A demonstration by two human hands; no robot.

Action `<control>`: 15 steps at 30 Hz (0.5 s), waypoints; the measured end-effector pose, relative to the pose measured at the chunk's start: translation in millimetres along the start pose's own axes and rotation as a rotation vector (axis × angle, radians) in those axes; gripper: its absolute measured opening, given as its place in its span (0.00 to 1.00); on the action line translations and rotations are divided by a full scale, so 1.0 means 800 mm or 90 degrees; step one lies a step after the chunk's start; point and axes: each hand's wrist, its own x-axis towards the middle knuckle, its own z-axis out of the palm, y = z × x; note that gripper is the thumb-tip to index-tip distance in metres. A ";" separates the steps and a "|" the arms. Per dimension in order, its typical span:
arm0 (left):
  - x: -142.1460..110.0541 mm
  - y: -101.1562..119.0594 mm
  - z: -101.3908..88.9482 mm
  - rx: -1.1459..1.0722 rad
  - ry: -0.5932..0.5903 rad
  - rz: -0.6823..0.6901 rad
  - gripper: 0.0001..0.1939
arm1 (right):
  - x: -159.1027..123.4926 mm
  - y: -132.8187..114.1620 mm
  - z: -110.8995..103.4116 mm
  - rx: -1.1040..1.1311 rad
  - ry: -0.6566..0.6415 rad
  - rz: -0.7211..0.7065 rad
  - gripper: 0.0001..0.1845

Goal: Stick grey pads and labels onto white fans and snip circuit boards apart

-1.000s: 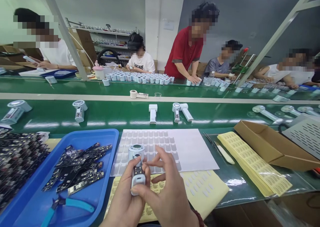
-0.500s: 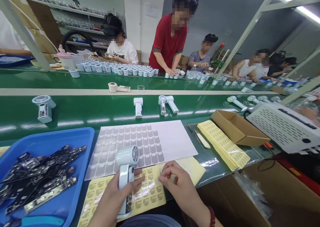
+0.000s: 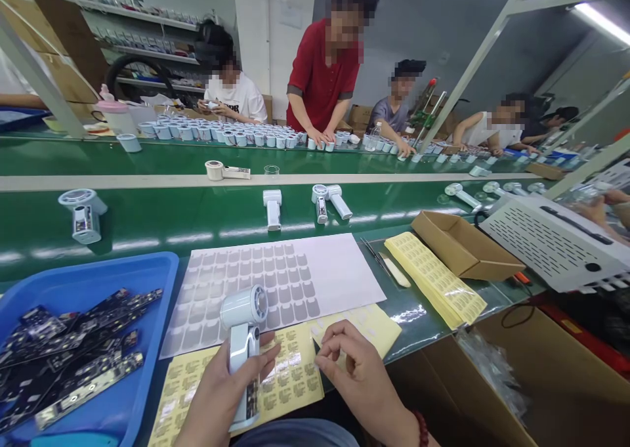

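Observation:
My left hand is wrapped round the handle of a light blue handheld fan, held upright with its round head on top. A dark circuit board strip shows along the open side of the handle. To its right, my right hand has thumb and forefinger pinched together; whatever is between them is too small to make out. Below both hands lie yellow sheets of printed labels. Just beyond, a white sheet with rows of grey stickers lies on the green bench.
At left stands a blue tray holding dark circuit boards. Tweezers, a yellow label stack, a cardboard box and a white perforated machine sit at right. More fans lie ahead; several co-workers are opposite.
My view has shifted slightly. Both hands stay nearly in place, the left still on the handheld fan and the right still pinched. A co-worker opposite has reached an arm toward the bench.

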 end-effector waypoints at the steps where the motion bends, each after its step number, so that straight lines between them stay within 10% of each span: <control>1: 0.000 0.000 0.000 -0.007 0.002 -0.004 0.15 | 0.001 0.003 0.003 -0.043 0.003 -0.012 0.05; 6: -0.001 0.001 0.000 -0.037 0.011 -0.014 0.17 | 0.000 0.012 0.008 -0.078 -0.010 -0.053 0.07; 15: -0.012 0.022 0.009 -0.037 0.005 -0.005 0.23 | 0.009 -0.046 -0.001 0.276 -0.061 0.029 0.10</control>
